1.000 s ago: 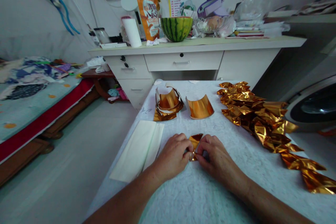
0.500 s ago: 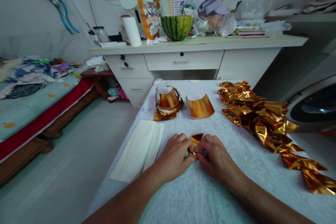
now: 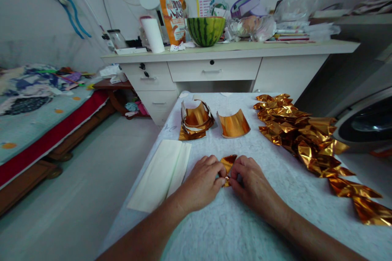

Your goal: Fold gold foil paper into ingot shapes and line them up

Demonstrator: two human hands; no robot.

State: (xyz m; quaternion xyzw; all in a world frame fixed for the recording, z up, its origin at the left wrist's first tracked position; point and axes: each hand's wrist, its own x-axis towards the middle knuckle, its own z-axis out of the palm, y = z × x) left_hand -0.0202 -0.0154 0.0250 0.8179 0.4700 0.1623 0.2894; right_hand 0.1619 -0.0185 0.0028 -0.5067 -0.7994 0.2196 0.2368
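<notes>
Fingers (image 3: 219,168) Pinching a Gold Foil Piece (image 3: 229,163)

Head view: The left hand (image 3: 203,179) is holding the gold foil piece between thumb and index finger, the grip being narrow. The right hand (image 3: 251,179) is pinching the same piece from the opposite side, also with a narrow grip. Both sets of fingertips are meeting closely at a gathered, shiny point near the lower part of the foil. A wider section of the foil is showing between the hands, beyond the pinch. The piece is lying low over the cloth-covered table (image 3: 211,232), directly between the two hands.

Surrounding items are lying as follows. White folded sheets (image 3: 157,175) are resting on the table to the left of the left hand. Beyond the hands, a stack of curved gold strips (image 3: 197,118) is sitting toward the left, and a curved gold sheet (image 3: 234,125) is standing just beside it to the right. A heap of crumpled gold foil (image 3: 306,140) is extending along the right side of the table.

Behind the table, a desk (image 3: 275,50) is supporting a white roll (image 3: 154,36), an orange pouch (image 3: 174,16) and a cut watermelon (image 3: 206,32). The pouch is standing between the roll and the watermelon.
</notes>
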